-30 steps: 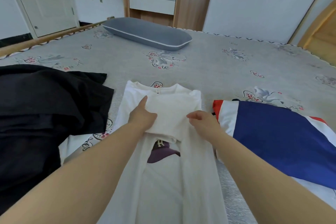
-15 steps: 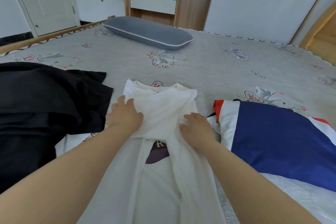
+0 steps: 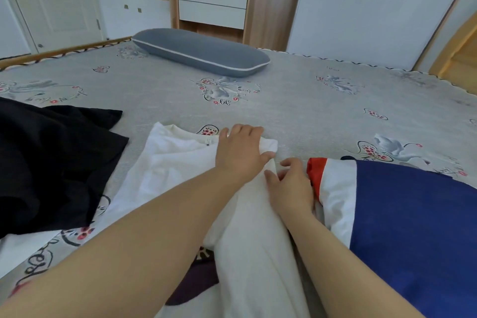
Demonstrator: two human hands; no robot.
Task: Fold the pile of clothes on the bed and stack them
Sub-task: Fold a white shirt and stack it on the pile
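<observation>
The white shirt [image 3: 165, 162] lay under both hands: left hand [image 3: 238, 152] pressed flat near its collar, right hand [image 3: 290, 186] open on its right edge.

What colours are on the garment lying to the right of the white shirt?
Mostly navy blue with a white band and a red edge, clearest in the head view.
</observation>
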